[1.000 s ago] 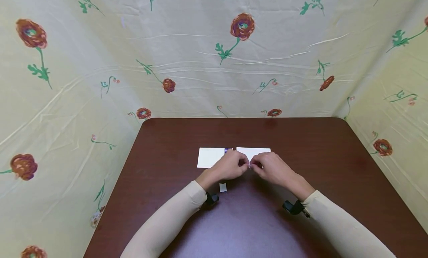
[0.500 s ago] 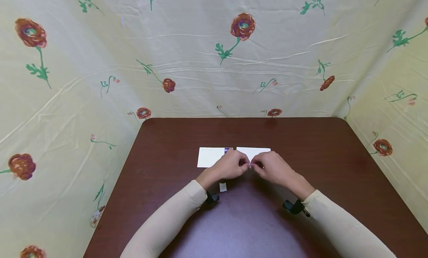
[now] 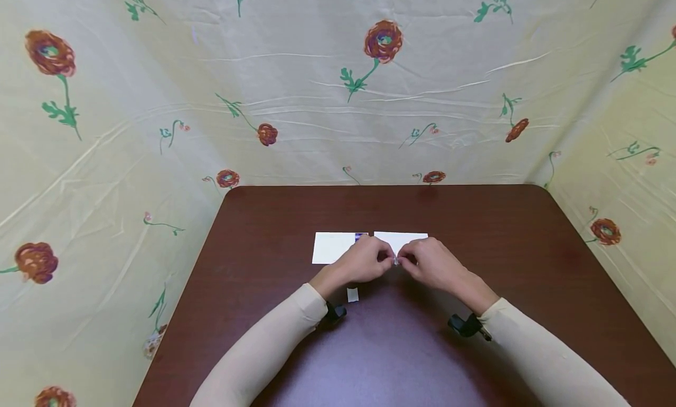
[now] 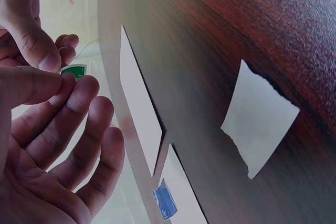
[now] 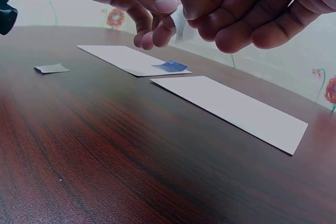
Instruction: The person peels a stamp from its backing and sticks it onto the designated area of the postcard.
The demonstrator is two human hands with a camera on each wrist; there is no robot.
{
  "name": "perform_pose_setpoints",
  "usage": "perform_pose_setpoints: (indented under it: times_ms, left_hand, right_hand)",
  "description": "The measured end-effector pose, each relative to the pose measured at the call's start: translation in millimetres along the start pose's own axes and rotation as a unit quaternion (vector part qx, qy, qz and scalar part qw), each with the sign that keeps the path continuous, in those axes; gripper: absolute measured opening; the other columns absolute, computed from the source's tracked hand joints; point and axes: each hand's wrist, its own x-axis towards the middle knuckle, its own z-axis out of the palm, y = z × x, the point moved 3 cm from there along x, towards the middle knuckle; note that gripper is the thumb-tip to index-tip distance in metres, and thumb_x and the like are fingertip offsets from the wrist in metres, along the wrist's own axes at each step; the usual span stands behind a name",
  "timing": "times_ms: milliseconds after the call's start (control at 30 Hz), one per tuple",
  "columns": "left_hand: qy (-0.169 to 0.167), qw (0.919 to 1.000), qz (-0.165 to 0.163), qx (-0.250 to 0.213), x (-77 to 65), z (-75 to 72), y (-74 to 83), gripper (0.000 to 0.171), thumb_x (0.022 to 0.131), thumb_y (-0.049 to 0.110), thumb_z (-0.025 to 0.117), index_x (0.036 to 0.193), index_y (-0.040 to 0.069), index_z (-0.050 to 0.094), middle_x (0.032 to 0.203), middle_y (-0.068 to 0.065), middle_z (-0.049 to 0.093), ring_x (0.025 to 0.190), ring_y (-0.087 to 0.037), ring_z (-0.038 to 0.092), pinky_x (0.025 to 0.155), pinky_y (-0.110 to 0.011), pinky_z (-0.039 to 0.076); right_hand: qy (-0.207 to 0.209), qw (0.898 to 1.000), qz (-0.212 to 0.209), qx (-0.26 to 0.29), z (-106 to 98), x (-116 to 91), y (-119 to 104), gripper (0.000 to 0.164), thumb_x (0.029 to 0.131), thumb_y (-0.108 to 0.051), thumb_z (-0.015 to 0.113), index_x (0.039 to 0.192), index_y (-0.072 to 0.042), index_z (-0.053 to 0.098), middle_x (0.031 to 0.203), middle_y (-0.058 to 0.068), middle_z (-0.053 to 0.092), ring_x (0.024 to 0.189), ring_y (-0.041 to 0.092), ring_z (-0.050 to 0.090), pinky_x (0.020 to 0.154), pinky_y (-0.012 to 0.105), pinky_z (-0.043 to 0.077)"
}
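Observation:
Between the fingertips of both hands is a small green postage stamp (image 4: 75, 70) with a toothed edge; its pale back (image 5: 179, 23) faces the right wrist view. My left hand (image 3: 364, 260) pinches it between thumb and index finger, the other fingers curving loosely. From the opposite side, the thumb and fingertips of my right hand (image 3: 433, 263) pinch it too. Both hands are raised over the table, in front of two white envelopes. The left envelope (image 3: 331, 247) carries a blue-purple stamp (image 5: 171, 66) at its right end. The right envelope (image 5: 231, 109) is partly covered by the hands in the head view.
A torn piece of white paper (image 3: 352, 295) lies on the dark brown table (image 3: 369, 360), near the left wrist. A black wrist camera (image 3: 467, 326) is strapped under the right forearm. Flower-patterned cloth (image 3: 317, 102) hangs behind the table and along both sides.
The right fingertips have edged slightly to the right, so a little more of the stamp shows between the hands. The envelopes and the torn paper stay put.

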Motion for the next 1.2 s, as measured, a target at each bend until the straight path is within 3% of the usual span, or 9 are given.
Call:
perform_pose_setpoints:
  times_ms: [900,1200]
  left_hand:
    - [0.001,1.0000,-0.001,0.003,0.0,-2.0,-0.4,0.010,0.093,0.019,0.067,0.090,0.016,0.076,0.073,0.013,0.065,0.065,-0.001,0.053,0.061,-0.017,0.044]
    - [-0.003,1.0000,-0.003,-0.004,-1.4,0.3,-1.6,0.013,0.093,0.019,0.067,0.093,0.011,0.078,0.073,0.012,0.065,0.065,-0.001,0.052,0.061,-0.017,0.044]
  right_hand:
    - [0.011,1.000,0.001,0.002,-4.3,-0.6,4.8,0.006,0.089,-0.019,0.073,0.084,-0.017,0.076,0.076,-0.012,0.068,0.064,0.005,0.056,0.063,0.027,0.049]
    - [0.008,1.000,0.006,0.000,-4.2,-1.9,5.8,0.004,0.088,-0.019,0.075,0.084,-0.017,0.076,0.075,-0.011,0.068,0.063,0.005,0.054,0.062,0.027,0.049]
